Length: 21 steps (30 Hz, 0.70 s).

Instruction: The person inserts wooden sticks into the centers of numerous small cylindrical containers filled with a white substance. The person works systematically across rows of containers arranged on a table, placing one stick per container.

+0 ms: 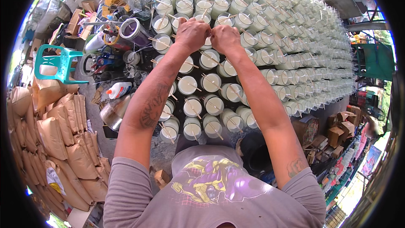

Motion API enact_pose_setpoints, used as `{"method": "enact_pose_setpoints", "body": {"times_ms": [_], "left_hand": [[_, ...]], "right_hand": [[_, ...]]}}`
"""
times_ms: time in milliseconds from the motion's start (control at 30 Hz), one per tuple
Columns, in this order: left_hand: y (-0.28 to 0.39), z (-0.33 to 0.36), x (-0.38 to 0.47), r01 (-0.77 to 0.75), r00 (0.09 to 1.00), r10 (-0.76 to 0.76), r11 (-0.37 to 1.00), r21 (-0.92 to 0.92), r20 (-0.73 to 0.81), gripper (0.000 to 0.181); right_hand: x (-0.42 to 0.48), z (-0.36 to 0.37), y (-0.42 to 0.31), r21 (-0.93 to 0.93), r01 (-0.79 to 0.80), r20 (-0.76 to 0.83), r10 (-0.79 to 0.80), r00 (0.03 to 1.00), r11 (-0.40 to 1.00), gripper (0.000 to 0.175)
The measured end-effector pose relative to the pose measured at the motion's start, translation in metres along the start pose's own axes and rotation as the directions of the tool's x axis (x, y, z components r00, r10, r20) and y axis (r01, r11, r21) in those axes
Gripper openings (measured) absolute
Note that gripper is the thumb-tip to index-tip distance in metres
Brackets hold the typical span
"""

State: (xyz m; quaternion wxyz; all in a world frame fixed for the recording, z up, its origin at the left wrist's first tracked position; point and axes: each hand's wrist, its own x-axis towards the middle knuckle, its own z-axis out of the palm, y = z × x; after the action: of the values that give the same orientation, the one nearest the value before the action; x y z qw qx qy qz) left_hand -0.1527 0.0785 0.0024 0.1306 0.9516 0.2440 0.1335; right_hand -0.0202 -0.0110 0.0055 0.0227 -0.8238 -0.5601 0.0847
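Observation:
My left hand [193, 34] and my right hand [226, 38] meet over the table, fingertips pinched close together. What lies between those fingertips is too small and hidden to make out. Just below them is a glass candle [207, 45], partly covered by the hands. Around it stand rows of clear glasses filled with white wax, such as the near glass candle [187, 85]. Pairs of thin wooden sticks [211, 81] lie across many rims, with wicks visible in some.
Left of the candles are a purple-filled container [133, 31], a white glue bottle [119, 90] and a metal pitcher [115, 112]. A teal plastic chair [60, 63] stands near stacked brown packages [55, 133]. Cardboard boxes [337, 136] lie at the right.

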Motion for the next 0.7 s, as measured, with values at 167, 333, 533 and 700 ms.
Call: {"method": "enact_pose_setpoints", "body": {"times_ms": [167,333,533,700], "left_hand": [[-0.010,-0.041,0.001,0.072,0.978,-0.095,0.989,-0.127,-0.185,0.014],[-0.041,-0.062,-0.032,0.123,0.980,-0.142,0.983,-0.135,-0.141,0.015],[-0.048,-0.053,-0.042,0.146,0.987,-0.136,0.983,-0.111,0.089,0.022],[-0.049,-0.044,-0.038,0.116,0.983,-0.115,0.993,-0.001,0.144,0.011]], "right_hand": [[-0.014,-0.046,0.026,0.252,0.040,-0.149,-0.003,0.989,0.967,0.017],[-0.024,-0.057,0.026,0.351,0.091,-0.233,-0.007,0.973,0.932,0.016],[-0.024,-0.025,-0.037,0.284,0.178,-0.132,-0.146,0.981,0.942,0.013],[-0.001,0.001,-0.064,0.181,0.126,0.045,-0.136,0.990,0.975,0.014]]}}
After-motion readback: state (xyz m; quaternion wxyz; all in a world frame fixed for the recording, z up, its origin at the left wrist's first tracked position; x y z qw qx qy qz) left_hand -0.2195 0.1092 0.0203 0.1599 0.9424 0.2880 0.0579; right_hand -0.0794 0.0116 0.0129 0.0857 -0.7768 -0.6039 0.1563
